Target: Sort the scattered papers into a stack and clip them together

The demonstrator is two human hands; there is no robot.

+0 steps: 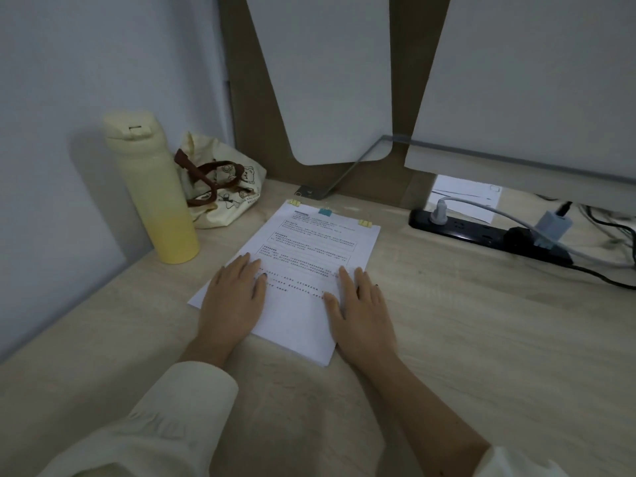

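Stack clipped, rectangular | left hand, right hand grip nothing, flat on paper

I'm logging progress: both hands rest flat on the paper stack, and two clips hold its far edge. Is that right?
Not quite. The head view shows three clips on the far edge: yellow, teal, yellow. The left hand and right hand do rest flat on the paper stack.
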